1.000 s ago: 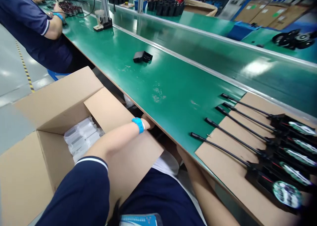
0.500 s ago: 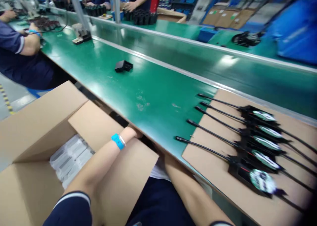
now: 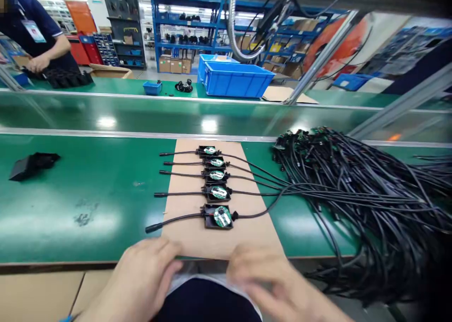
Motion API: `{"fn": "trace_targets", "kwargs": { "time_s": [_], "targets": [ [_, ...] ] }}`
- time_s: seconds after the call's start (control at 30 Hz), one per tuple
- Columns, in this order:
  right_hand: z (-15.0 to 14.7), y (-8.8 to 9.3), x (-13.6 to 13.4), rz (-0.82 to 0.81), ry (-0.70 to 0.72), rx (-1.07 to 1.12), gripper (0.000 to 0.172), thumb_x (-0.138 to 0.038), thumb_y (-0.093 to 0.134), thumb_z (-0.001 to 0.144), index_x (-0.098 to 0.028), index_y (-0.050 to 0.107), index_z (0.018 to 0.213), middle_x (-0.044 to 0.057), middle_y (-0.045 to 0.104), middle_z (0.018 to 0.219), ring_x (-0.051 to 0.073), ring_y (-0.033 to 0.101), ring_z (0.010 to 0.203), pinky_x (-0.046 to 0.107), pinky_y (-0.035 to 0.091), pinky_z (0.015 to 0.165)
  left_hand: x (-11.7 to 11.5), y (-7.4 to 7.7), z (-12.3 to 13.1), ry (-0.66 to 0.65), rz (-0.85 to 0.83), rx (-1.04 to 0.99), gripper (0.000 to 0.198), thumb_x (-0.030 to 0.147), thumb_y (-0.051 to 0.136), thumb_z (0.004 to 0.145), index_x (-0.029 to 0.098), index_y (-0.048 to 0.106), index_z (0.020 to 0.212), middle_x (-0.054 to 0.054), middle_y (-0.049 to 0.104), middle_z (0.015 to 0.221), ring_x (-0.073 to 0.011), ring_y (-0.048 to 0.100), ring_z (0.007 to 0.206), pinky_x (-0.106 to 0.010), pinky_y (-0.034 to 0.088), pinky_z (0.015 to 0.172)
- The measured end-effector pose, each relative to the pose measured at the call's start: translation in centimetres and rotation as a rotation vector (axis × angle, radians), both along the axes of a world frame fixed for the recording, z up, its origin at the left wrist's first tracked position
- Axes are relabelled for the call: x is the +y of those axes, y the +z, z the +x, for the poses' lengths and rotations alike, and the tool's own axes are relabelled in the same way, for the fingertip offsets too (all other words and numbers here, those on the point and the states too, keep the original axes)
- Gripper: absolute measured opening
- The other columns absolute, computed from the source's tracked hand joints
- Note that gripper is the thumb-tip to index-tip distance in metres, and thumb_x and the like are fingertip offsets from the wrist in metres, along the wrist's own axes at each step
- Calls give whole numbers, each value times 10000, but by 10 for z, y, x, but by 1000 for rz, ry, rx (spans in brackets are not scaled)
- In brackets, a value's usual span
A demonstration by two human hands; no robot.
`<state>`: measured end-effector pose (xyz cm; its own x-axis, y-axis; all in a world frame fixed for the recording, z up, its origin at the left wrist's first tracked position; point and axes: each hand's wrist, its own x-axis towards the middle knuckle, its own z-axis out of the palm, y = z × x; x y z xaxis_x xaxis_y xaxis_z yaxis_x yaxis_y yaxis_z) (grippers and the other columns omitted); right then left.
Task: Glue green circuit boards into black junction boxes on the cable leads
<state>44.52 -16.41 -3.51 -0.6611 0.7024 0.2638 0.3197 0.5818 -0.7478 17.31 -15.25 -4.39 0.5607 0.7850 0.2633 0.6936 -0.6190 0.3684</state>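
My left hand point(image 3: 144, 275) is at the table's front edge, by the near left corner of a cardboard sheet point(image 3: 194, 242); its fingers lie side by side, the thumb apart, with nothing seen between. My right hand point(image 3: 268, 279) is at the sheet's near right corner, its curled fingers blurred by motion. Several black housings lie on the sheet in a column, open side up, each with a round green circuit board. The nearest housing point(image 3: 209, 222) holds a tilted board point(image 3: 222, 216). Black cables run out of both sides, the left ones ending in plugs point(image 3: 154, 228).
A large tangle of black cables point(image 3: 339, 171) covers the right of the green table point(image 3: 116, 190). A black part point(image 3: 33, 165) lies at the left. Behind the rail stand a blue crate point(image 3: 236, 79) and a small blue bin point(image 3: 152, 88). A person point(image 3: 45, 35) works at the far left.
The view has swung right and now faces the cardboard sheet and the cable pile. My hands have come up from below the table edge to the sheet's front; the open box has left the view.
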Motion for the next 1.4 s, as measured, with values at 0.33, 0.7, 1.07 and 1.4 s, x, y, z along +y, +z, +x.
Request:
{"fn": "trace_targets", "kwargs": {
  "time_s": [0.33,0.7,1.07,1.4],
  "targets": [
    [62,-22,45,281,-514,-220,159,-48,407,881,-175,497,915,52,570,839,157,524,797,296,477,713,79,3,74,-9,-183,45,145,111,406,876,195,524,877,-27,615,843,-173,601,768,-308,502,703],
    [53,28,28,389,-220,-558,256,9,355,790,-173,513,876,36,550,767,168,511,656,279,380,533,71,15,79,-60,-143,72,184,186,325,953,216,506,946,-25,580,830,-158,611,663,-258,498,554],
    [36,15,51,199,-201,-705,240,-143,472,790,-163,556,1014,38,577,755,170,522,565,285,300,488,84,9,88,-89,-216,205,233,174,313,938,198,541,896,-40,605,810,-165,618,632,-258,510,542],
    [25,4,61,181,-143,-677,288,-138,537,721,-123,651,985,104,653,906,182,571,615,296,350,487,89,21,84,-140,-176,184,233,120,368,911,200,574,987,-35,647,823,-152,640,641,-249,542,563]
  ]
}}
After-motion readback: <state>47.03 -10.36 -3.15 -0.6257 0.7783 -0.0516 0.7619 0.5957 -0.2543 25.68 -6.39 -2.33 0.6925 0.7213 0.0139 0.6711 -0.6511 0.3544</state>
